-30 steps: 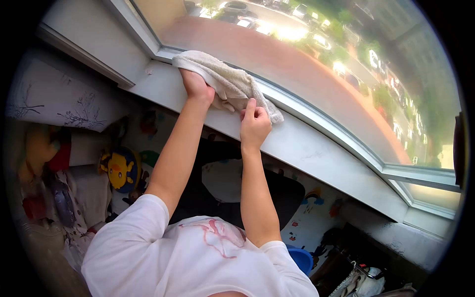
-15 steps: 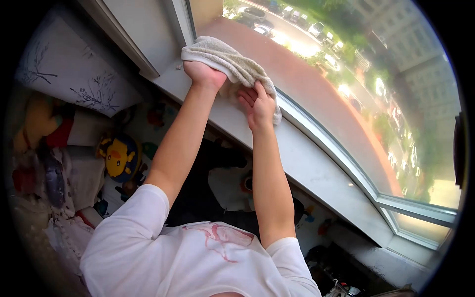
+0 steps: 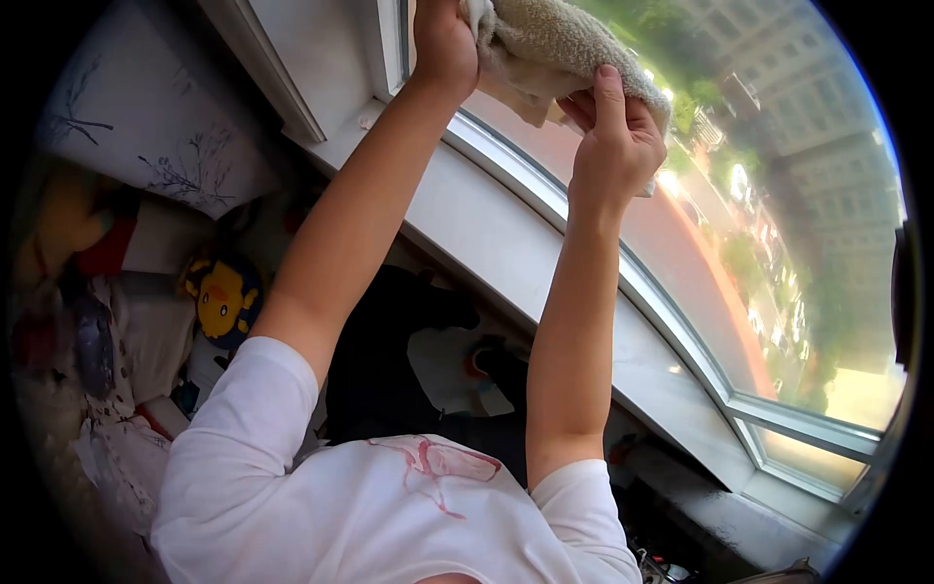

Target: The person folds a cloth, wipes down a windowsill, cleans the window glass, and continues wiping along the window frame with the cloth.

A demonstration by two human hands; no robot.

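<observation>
A pale, fuzzy towel is stretched between my two hands in front of the window pane. My left hand grips its left end near the window frame, partly cut off by the top of the view. On the towel's right end, my right hand pinches the cloth with thumb on top and fingers curled beneath. A lower fold of the towel hangs between the hands. Whether the cloth touches the glass I cannot tell.
Below the window runs a white sill. A yellow-faced plush toy lies at the left among cloth and clutter. Above it stands a white panel with a branch print. Cars and buildings show outside.
Both hands have risen from the sill, up and to the right, carrying the towel in front of the glass. My right hand's fingers have closed on the cloth.
</observation>
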